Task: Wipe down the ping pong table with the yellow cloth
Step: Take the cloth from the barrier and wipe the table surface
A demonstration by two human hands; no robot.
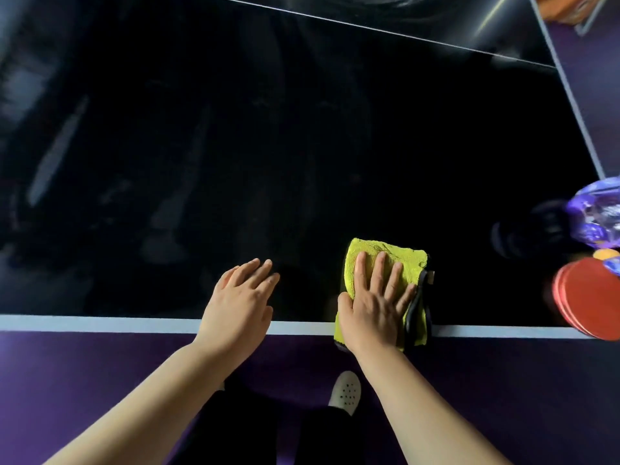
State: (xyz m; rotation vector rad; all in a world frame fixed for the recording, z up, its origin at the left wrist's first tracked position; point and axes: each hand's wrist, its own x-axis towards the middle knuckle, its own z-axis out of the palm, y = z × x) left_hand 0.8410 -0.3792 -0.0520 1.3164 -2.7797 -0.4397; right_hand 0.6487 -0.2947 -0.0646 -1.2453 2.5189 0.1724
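Observation:
The ping pong table (235,146) is dark and glossy with a white line along its near edge. A folded yellow cloth (407,260) with a dark trim lies at that near edge, its lower part hanging over the white line. My right hand (375,297) presses flat on the cloth with straight, spread fingers. To the left of the cloth, my left hand (241,293) rests flat on the bare table top, fingers straight, holding nothing.
Red ping pong paddles (587,297) lie at the table's near right corner with an orange ball (605,254) and a purple plastic bag (593,213) behind them. A white line (369,28) crosses the far side. Below the edge are purple floor and my white shoe (345,391).

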